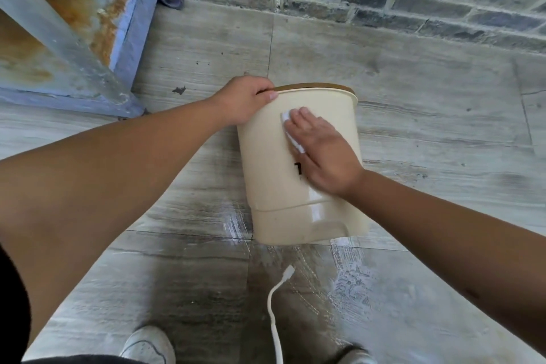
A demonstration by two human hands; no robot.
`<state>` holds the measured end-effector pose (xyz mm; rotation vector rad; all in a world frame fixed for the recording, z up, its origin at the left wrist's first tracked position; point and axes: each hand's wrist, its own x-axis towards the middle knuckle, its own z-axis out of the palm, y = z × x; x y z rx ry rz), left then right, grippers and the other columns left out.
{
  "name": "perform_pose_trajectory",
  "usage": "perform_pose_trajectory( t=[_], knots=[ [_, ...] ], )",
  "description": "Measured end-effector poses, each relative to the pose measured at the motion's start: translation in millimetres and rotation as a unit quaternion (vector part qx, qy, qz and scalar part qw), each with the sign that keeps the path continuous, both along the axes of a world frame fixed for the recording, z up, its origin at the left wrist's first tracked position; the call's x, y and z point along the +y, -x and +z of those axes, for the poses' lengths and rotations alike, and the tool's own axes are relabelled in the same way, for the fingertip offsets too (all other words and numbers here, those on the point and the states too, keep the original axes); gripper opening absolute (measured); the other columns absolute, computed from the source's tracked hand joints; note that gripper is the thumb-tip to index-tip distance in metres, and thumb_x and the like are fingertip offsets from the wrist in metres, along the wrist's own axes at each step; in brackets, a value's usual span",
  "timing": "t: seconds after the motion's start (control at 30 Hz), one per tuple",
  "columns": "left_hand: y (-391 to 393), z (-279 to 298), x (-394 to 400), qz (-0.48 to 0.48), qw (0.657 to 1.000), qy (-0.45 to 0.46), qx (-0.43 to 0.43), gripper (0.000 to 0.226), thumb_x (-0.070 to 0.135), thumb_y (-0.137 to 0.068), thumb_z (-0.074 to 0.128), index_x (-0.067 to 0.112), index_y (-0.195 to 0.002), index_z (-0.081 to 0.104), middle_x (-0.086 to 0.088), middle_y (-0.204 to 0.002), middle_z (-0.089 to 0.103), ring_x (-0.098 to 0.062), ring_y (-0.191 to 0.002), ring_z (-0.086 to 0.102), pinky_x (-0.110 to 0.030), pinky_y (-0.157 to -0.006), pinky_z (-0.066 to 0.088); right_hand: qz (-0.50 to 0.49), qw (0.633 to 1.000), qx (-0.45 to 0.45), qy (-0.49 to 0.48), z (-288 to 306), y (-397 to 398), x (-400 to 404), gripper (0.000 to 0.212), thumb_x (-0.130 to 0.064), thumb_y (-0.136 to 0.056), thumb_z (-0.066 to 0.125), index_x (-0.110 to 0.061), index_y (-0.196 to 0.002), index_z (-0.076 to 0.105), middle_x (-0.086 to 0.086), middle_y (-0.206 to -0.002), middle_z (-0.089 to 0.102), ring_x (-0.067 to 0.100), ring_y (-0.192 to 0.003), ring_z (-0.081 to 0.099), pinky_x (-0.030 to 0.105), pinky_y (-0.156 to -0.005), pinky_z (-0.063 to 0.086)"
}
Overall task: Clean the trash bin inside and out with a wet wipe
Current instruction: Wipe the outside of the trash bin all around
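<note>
My left hand (246,99) gripping bin (274,174) rim, fingers curled shut, right hand (320,154) flat, open, pressing wet wipe (291,130) vs bin's outer wall, bin tilted on floor (443,127).

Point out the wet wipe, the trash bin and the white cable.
wet wipe (286,117): head view, corner showing past the right hand's fingers.
trash bin (266,162): head view, bare outer wall.
white cable (273,325): head view, mid-length.

One trash bin (298,168), one wet wipe (291,130) (white), two shoes (147,346) — one cable (274,313).
</note>
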<state>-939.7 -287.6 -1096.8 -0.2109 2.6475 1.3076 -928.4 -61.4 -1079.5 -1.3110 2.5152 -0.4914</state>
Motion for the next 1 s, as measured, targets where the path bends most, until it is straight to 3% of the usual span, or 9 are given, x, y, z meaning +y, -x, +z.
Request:
perform_pose_trajectory(
  t=[0.13, 0.27, 0.4, 0.5, 0.6, 0.67, 0.77, 0.87, 1.0],
  knots=[
    [1, 4, 1, -0.021, 0.999, 0.032, 0.011, 0.023, 0.027, -0.095, 0.052, 0.012, -0.102, 0.068, -0.002, -0.092, 0.064, -0.014, -0.084, 0.054, -0.009, -0.056, 0.034, 0.147, 0.987, 0.041, -0.055, 1, -14, 9, 0.055, -0.025, -0.093, 0.036, -0.007, -0.145, 0.038, 0.013, -0.153, 0.036, 0.027, -0.144, 0.026, 0.04, -0.118, 0.019],
    [0, 7, 2, -0.029, 0.998, 0.056, 0.013, 0.023, 0.029, -0.095, 0.051, 0.014, -0.101, 0.068, 0.0, -0.09, 0.064, -0.015, -0.086, 0.056, -0.013, -0.057, 0.035, 0.223, 0.969, 0.063, -0.081, -1, -32, 15, 0.055, -0.028, -0.094, 0.037, -0.009, -0.145, 0.039, 0.009, -0.152, 0.039, 0.024, -0.143, 0.03, 0.038, -0.117, 0.02],
    [-7, 11, 9, -0.049, 0.994, 0.093, 0.04, 0.028, 0.025, -0.096, 0.05, 0.012, -0.117, 0.064, -0.009, -0.108, 0.066, -0.025, -0.103, 0.058, -0.024, -0.077, 0.038, 0.276, 0.952, 0.09, -0.094, -9, -60, 26, 0.054, -0.032, -0.095, 0.031, -0.01, -0.143, 0.043, 0.008, -0.151, 0.04, 0.022, -0.143, 0.03, 0.041, -0.118, 0.023],
    [-17, 12, 27, -0.15, 0.971, 0.144, 0.12, 0.052, 0.023, -0.094, 0.054, 0.018, -0.144, 0.04, -0.014, -0.146, 0.042, -0.028, -0.134, 0.037, -0.027, -0.109, 0.022, 0.274, 0.96, 0.054, -0.031, -3, -61, 32, 0.05, -0.03, -0.095, 0.034, -0.008, -0.137, 0.051, 0.01, -0.145, 0.048, 0.023, -0.14, 0.037, 0.04, -0.115, 0.03],
    [-25, 4, 30, -0.26, 0.917, 0.269, 0.138, 0.064, 0.041, -0.094, 0.047, 0.035, -0.15, 0.017, -0.005, -0.162, 0.004, -0.022, -0.147, 0.0, -0.042, -0.115, 0.006, 0.068, 0.985, -0.103, 0.119, 8, -47, 42, 0.05, -0.04, -0.098, 0.035, -0.007, -0.122, 0.063, 0.012, -0.131, 0.061, 0.019, -0.126, 0.053, 0.032, -0.106, 0.039],
    [-31, -2, 12, -0.256, 0.904, 0.314, 0.14, 0.068, 0.054, -0.091, 0.038, 0.038, -0.149, 0.007, -0.001, -0.161, -0.013, -0.02, -0.146, -0.017, -0.044, -0.114, -0.002, -0.179, 0.928, -0.225, 0.238, 21, -29, 47, 0.039, -0.04, -0.095, 0.043, -0.015, -0.113, 0.066, 0.005, -0.114, 0.068, 0.008, -0.106, 0.062, 0.027, -0.093, 0.046],
    [-40, -12, -16, -0.301, 0.865, 0.375, 0.144, 0.074, 0.066, -0.087, 0.026, 0.04, -0.149, -0.007, 0.004, -0.156, -0.028, -0.023, -0.144, -0.02, -0.05, -0.116, -0.002, -0.371, 0.845, -0.199, 0.329, 30, 11, 57, 0.027, -0.025, -0.093, 0.047, -0.02, -0.11, 0.068, -0.003, -0.104, 0.068, -0.005, -0.094, 0.061, 0.017, -0.081, 0.046],
    [-43, -14, -20, -0.31, 0.877, 0.352, 0.106, 0.076, 0.068, -0.085, 0.024, 0.045, -0.145, -0.016, 0.009, -0.151, -0.038, -0.03, -0.146, 0.004, -0.054, -0.116, 0.011, -0.334, 0.897, -0.157, 0.242, 23, 22, 55, 0.036, -0.015, -0.101, 0.043, -0.012, -0.136, 0.052, 0.0, -0.139, 0.052, 0.007, -0.13, 0.045, 0.006, -0.102, 0.031],
    [-41, -13, -10, -0.292, 0.887, 0.343, 0.102, 0.077, 0.07, -0.081, 0.022, 0.044, -0.146, -0.012, 0.014, -0.148, -0.04, -0.033, -0.135, 0.031, -0.054, -0.102, 0.03, -0.162, 0.983, -0.05, 0.063, -7, -9, 27, 0.048, -0.02, -0.101, 0.034, -0.005, -0.146, 0.034, 0.016, -0.156, 0.027, 0.03, -0.146, 0.019, 0.032, -0.117, 0.014]
  ],
)
